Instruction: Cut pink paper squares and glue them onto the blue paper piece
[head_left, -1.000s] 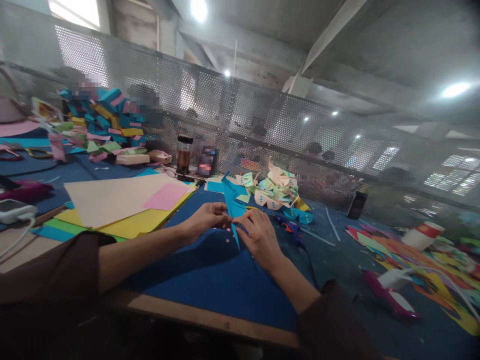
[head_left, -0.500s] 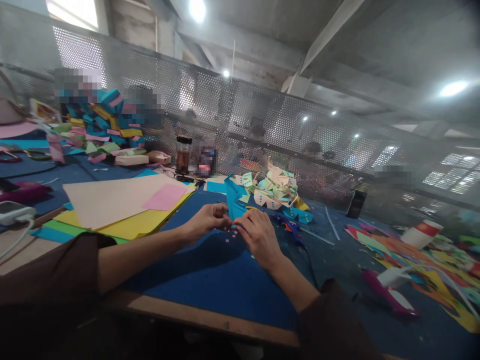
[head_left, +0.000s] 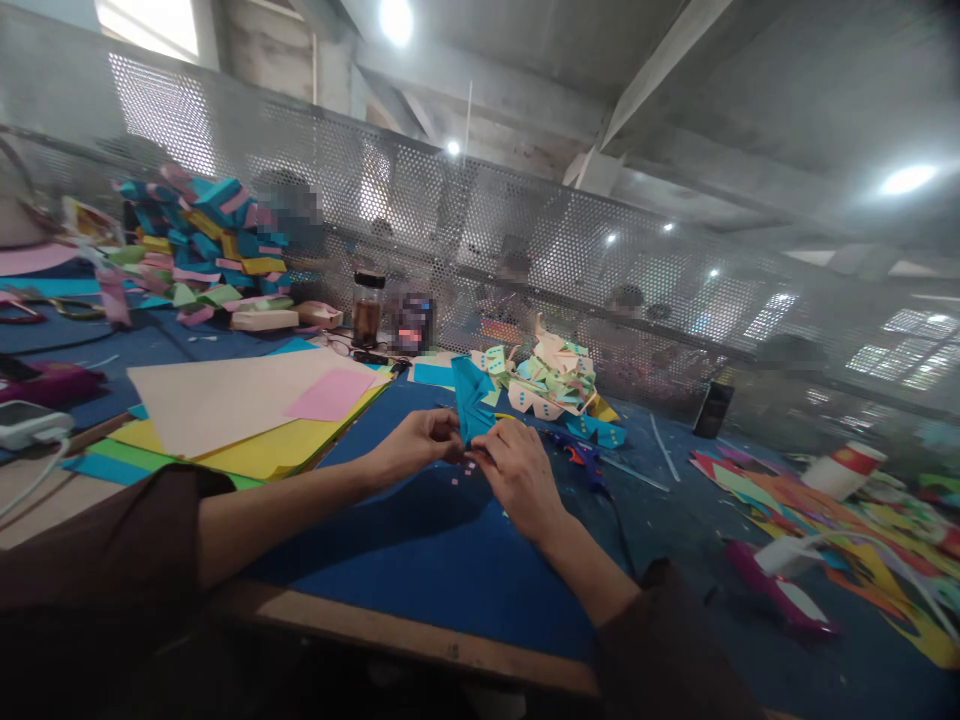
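Between my two hands stands a folded blue paper piece [head_left: 471, 395], its pointed end up. My left hand [head_left: 420, 440] pinches its lower left side, thumb and fingertips together. From the right, my right hand [head_left: 519, 468] is closed on its lower edge, and the fingertips of both hands nearly meet there. The fingers cover the bottom of the piece. Tiny pink paper squares [head_left: 455, 482] lie on the blue table mat [head_left: 405, 570] just below. To the right of my right hand rests a blue glue gun [head_left: 586, 462] with its cord trailing towards me.
Stacked coloured sheets [head_left: 225, 400] lie left of my hands. Behind them is a heap of folded cream and green paper shapes [head_left: 555, 370]. A jar of dark drink [head_left: 367, 310] stands at the back. Right are a phone [head_left: 714, 408], paper cup [head_left: 844, 468] and purple power strip [head_left: 780, 588].
The blue paper piece has turned slightly between my fingers, and my fingertips have shifted a little at its lower edge. Both hands otherwise stay in the same place.
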